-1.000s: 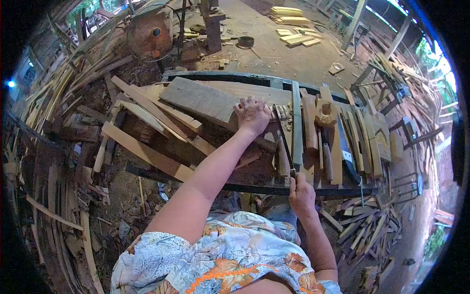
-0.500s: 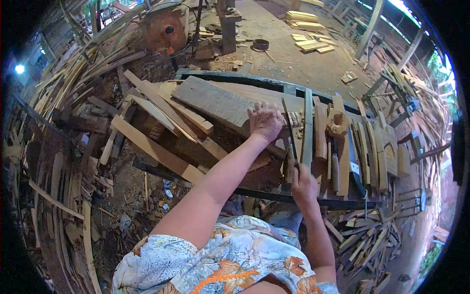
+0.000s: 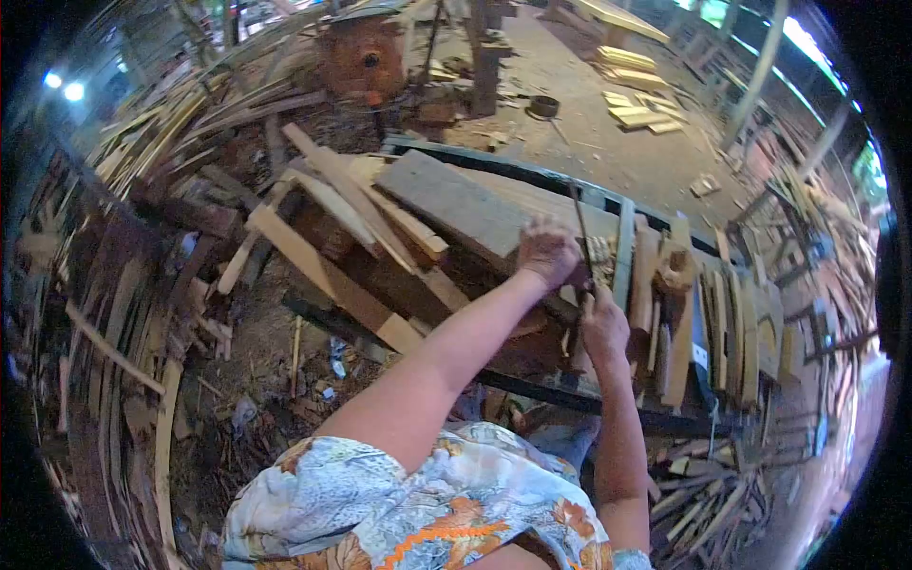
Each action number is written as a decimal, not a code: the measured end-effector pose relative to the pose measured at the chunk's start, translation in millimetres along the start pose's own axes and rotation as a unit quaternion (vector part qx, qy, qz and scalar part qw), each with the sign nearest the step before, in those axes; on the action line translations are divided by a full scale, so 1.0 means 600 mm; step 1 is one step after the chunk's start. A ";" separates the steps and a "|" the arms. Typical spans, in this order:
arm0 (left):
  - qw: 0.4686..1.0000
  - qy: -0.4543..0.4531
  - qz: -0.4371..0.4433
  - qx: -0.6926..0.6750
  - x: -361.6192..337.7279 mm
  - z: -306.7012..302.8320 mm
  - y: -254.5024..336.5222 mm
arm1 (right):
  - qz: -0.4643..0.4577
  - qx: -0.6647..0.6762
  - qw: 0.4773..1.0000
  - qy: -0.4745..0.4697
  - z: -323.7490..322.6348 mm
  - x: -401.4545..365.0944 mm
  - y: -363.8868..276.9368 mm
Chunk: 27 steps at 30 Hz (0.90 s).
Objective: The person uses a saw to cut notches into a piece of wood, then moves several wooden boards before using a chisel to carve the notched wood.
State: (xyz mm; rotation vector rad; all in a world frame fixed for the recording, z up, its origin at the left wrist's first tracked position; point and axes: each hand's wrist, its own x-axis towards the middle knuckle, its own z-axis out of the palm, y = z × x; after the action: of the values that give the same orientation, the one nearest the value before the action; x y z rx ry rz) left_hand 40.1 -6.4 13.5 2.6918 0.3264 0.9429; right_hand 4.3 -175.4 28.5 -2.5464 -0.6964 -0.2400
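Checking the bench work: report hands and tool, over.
Left hand pressed down at end of grey plank. Right hand gripping long thin blade, tip past left hand. Wooden slats close beside blade.

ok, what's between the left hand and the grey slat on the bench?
Head view: between left hand and grey slat runs the thin dark blade held by the right hand.

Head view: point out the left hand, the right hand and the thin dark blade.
left hand (image 3: 549, 249), head view, back of the hand.
right hand (image 3: 604, 328), head view, back of the hand.
thin dark blade (image 3: 581, 228), head view, mid-length.
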 end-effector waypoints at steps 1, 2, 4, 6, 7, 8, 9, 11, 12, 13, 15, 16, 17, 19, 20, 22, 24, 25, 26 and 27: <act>1.000 0.007 0.001 -0.019 -0.001 -0.003 0.000 | -0.029 -0.002 0.999 0.013 -0.005 -0.017 -0.002; 1.000 0.001 -0.011 -0.016 -0.002 -0.008 0.004 | 0.018 0.012 1.000 -0.016 -0.019 -0.036 -0.010; 0.999 -0.006 -0.032 -0.012 -0.001 -0.014 0.005 | 0.053 0.021 0.998 -0.038 -0.035 -0.096 -0.002; 1.000 -0.012 -0.025 -0.006 0.000 -0.012 0.005 | 0.051 0.034 0.997 -0.037 -0.052 -0.165 0.010; 0.999 -0.012 -0.030 -0.006 0.001 -0.014 0.004 | 0.064 0.050 0.996 -0.044 -0.063 -0.185 0.006; 0.999 -0.014 -0.031 -0.011 0.001 -0.015 0.005 | 0.065 0.050 0.996 -0.046 -0.064 -0.184 0.008; 0.999 -0.017 -0.031 -0.016 0.001 -0.015 0.006 | 0.069 0.047 0.995 -0.047 -0.066 -0.184 0.011; 0.999 -0.015 -0.019 -0.021 0.003 -0.011 0.005 | 0.076 0.045 0.995 -0.041 -0.067 -0.170 0.017; 1.000 -0.014 -0.013 -0.023 0.002 -0.012 0.003 | 0.066 0.040 0.996 -0.050 -0.061 -0.142 0.016; 1.000 -0.012 -0.010 -0.023 0.001 -0.013 0.002 | 0.054 0.036 0.996 -0.059 -0.052 -0.109 0.015; 0.999 -0.024 -0.004 -0.023 0.000 -0.017 0.002 | 0.045 0.003 0.997 -0.056 -0.023 -0.042 0.018; 0.999 -0.022 -0.001 -0.023 -0.001 -0.016 0.003 | 0.045 0.003 0.998 -0.053 -0.008 -0.019 0.018; 1.000 -0.023 -0.007 -0.020 -0.001 -0.012 0.002 | 0.036 0.008 0.999 -0.030 0.006 0.001 0.019; 0.999 -0.027 -0.011 -0.016 0.001 -0.013 0.004 | 0.030 0.016 0.999 -0.008 0.007 0.005 0.015; 1.000 -0.020 -0.007 -0.003 0.001 -0.012 0.004 | 0.036 0.021 0.999 -0.012 0.004 -0.002 0.013; 1.000 -0.015 -0.004 0.009 0.000 -0.013 0.007 | 0.045 0.025 0.999 -0.017 -0.008 -0.023 0.011; 1.000 -0.009 -0.022 0.018 0.001 -0.012 0.010 | 0.058 0.016 0.997 -0.047 -0.022 -0.076 0.023; 1.000 -0.012 -0.017 0.013 0.002 -0.010 0.008 | 0.065 0.013 0.997 -0.045 -0.032 -0.108 0.026; 1.000 -0.014 -0.021 0.013 0.005 -0.008 0.005 | 0.064 0.032 0.997 -0.044 -0.044 -0.144 0.025; 0.999 -0.020 -0.022 0.010 0.004 -0.003 0.005 | 0.067 0.047 0.996 -0.042 -0.055 -0.171 0.024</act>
State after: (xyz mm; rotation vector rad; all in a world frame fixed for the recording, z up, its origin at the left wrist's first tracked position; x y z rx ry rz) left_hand 40.9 -8.5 17.2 2.7055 0.3881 0.8761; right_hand -77.5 -246.8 21.6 -2.5114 -0.5505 -0.0545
